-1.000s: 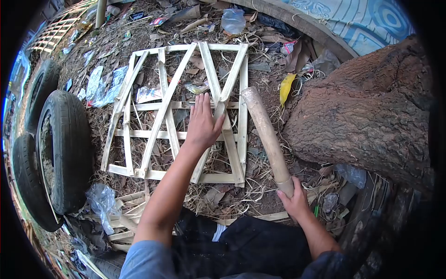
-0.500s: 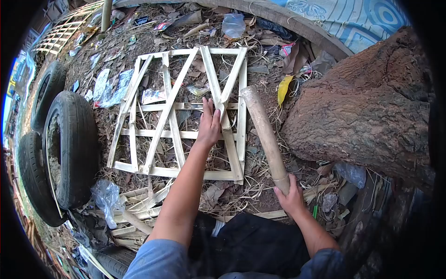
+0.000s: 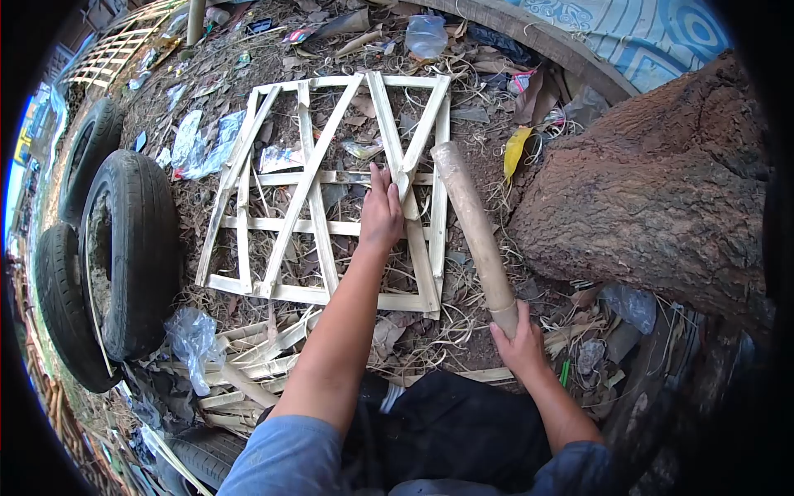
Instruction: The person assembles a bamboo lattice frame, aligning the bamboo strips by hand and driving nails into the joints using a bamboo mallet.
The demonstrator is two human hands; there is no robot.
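A flat lattice of pale split-bamboo slats (image 3: 296, 202) lies on the ground in front of me, with crosswise, upright and slanting strips. My left hand (image 3: 382, 213) rests at its right part, fingers stretched forward, touching the slats where two slanting strips meet. The undersides of those fingers are hidden. My right hand (image 3: 521, 343) is closed around the lower end of a thick bamboo stick (image 3: 473, 223). This stick slants up and left, its top end close to the lattice's right edge.
A large tree trunk (image 3: 637, 190) stands at right. Old tyres (image 3: 145, 248) stand at left. Loose bamboo strips (image 3: 248, 372), a clear plastic bag (image 3: 190, 343), leaves and litter cover the ground. A blue patterned sheet (image 3: 637, 41) lies beyond a curved edge at the top right.
The view has shifted slightly. My left hand stays at the slats' meeting point, and my right hand still holds the bamboo stick in nearly the same pose.
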